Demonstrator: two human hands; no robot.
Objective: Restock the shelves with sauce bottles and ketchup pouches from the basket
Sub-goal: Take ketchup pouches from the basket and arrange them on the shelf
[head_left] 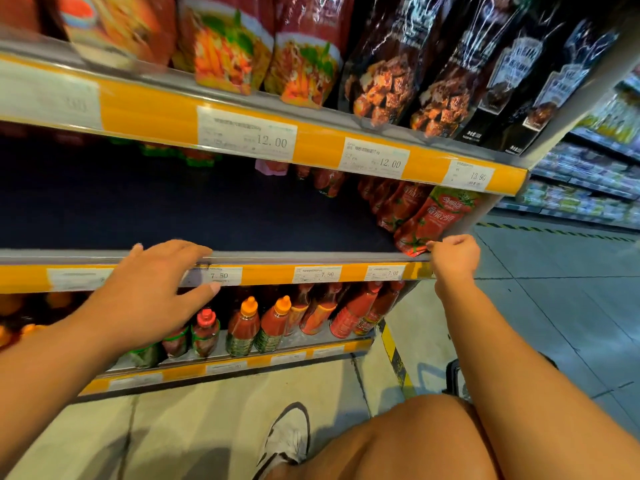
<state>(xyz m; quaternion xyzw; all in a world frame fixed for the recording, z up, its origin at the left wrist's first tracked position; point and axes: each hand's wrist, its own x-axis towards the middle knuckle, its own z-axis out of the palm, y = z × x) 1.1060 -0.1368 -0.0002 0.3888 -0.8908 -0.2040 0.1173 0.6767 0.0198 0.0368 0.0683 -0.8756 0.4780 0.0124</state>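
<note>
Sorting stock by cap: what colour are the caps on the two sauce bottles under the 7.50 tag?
Orange, on both bottles; clearest in the head view.

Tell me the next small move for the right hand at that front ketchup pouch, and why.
Probably nudge the front ketchup pouch back and upright. It leans forward with its bottom corner at the shelf lip, where the right hand pinches it. The left hand rests open on the lip.

Deep shadow swallows the middle shelf's left half [121,209]. The top-left pouches [114,26] are blurred and cropped. The left forearm [52,368] covers several bottles, and the nearest price labels [78,278] look unreadable.
</note>
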